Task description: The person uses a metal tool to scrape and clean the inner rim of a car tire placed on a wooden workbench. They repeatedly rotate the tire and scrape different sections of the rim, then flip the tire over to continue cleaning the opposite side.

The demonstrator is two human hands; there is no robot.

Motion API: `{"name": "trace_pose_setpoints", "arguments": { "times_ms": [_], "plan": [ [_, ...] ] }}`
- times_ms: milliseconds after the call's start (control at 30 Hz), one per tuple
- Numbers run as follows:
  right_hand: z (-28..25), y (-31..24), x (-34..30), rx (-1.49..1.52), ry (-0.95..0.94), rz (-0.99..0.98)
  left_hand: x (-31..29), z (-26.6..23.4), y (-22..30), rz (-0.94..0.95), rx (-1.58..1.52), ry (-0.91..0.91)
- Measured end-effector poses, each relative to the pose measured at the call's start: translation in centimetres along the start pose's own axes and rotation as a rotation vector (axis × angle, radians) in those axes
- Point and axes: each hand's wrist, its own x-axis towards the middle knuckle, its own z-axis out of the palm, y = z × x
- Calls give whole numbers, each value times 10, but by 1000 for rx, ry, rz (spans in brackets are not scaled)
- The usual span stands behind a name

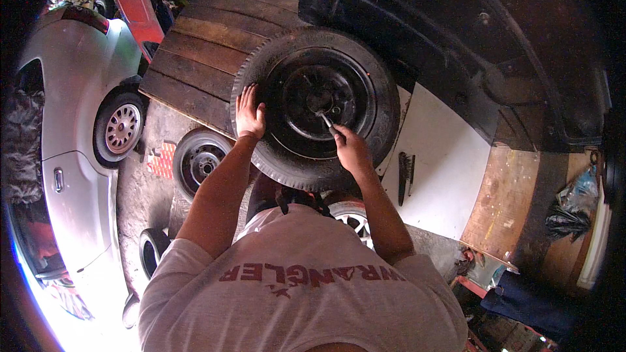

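A large wheel, a black tyre [274,68] on a dark steel rim [297,120], lies flat on a wooden plank bench [208,42]. My left hand [250,116] rests with its fingers stretched out on the tyre's left sidewall. Closed around a dark handle, my right hand [353,150] holds a screwdriver-like tool [329,125] over the lower right of the rim. Its pale metal shaft points up and left toward the hub. Whether the tip touches the rim I cannot tell.
Right of the wheel, a brush-like dark tool [405,179] lies on a white board [443,156]. A black panel [417,32] stands behind. On the floor are another wheel [201,163] and a loose tyre [151,248]. A silver car [75,111] stands at left; plastic bags [570,218] lie far right.
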Motion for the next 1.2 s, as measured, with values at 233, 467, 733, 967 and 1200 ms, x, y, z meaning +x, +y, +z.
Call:
{"name": "trace_pose_setpoints", "arguments": {
  "times_ms": [233,467,733,967,1200],
  "plan": [
    [35,9,1,-151,-25,-126,0,1,6,5,-18,6],
    [1,15,-17,-98,-66,-107,-2,1,-4,17,7,12],
    [2,-4,2,-16,12,-124,0,3,0,22,17,11],
    [20,0,1,-57,-11,18,-2,2,-3,17,15,13],
    [1,24,-3,-152,59,-30,-4,1,-5,20,-17,19]
  ]
}}
